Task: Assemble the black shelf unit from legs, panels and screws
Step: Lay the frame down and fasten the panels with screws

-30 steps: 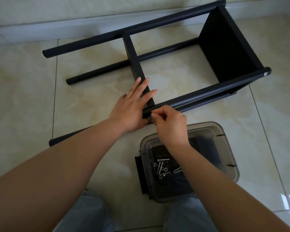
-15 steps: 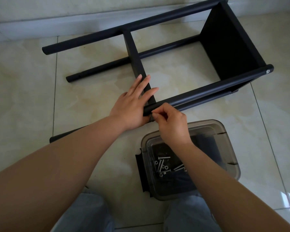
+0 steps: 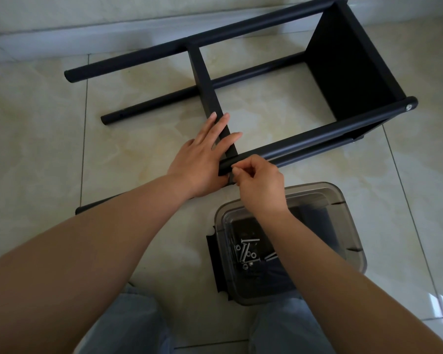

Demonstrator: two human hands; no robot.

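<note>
The black shelf unit lies on its side on the tiled floor. Its near upper leg (image 3: 317, 135) runs from my hands to the end panel (image 3: 348, 67). My left hand (image 3: 202, 159) rests flat with straight fingers on the narrow middle panel (image 3: 205, 80). My right hand (image 3: 261, 185) pinches with thumb and forefinger at the spot where this panel meets the near leg. The small thing it pinches looks like a screw and is mostly hidden by my fingertips. A silver screw head (image 3: 408, 107) shows at the leg's far end.
A clear smoky plastic container (image 3: 348, 251) stands by my knees, with several silver screws (image 3: 246, 251) and washers inside. Two more legs (image 3: 164, 100) lie farther off toward the wall's skirting. Another leg's end (image 3: 95, 205) shows under my left forearm.
Both hands stay at the joint. My right fingertips have shifted slightly on the near leg, and the view has moved a little.
</note>
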